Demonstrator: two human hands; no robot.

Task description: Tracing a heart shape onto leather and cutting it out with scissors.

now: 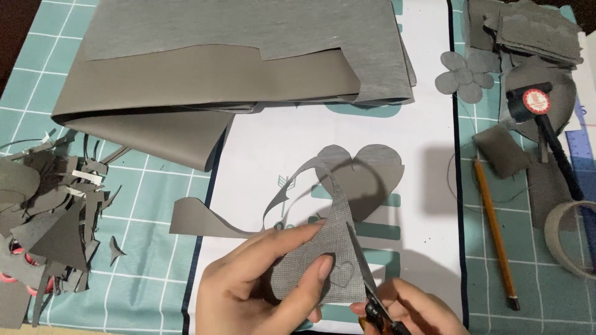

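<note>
Bright even overhead light, soft shadows, sharp focus

scissors [377,310] handles cut off by bottom edge, tape roll [568,239] clipped at right edge

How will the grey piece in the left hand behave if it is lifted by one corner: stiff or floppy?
The grey piece is probably floppy: its trimmed strip curls and sags away. It looks thin and light, as the left hand pinches it with fingertips only. Its woven backing may give some grip, so it seems unlikely to slip.
</note>
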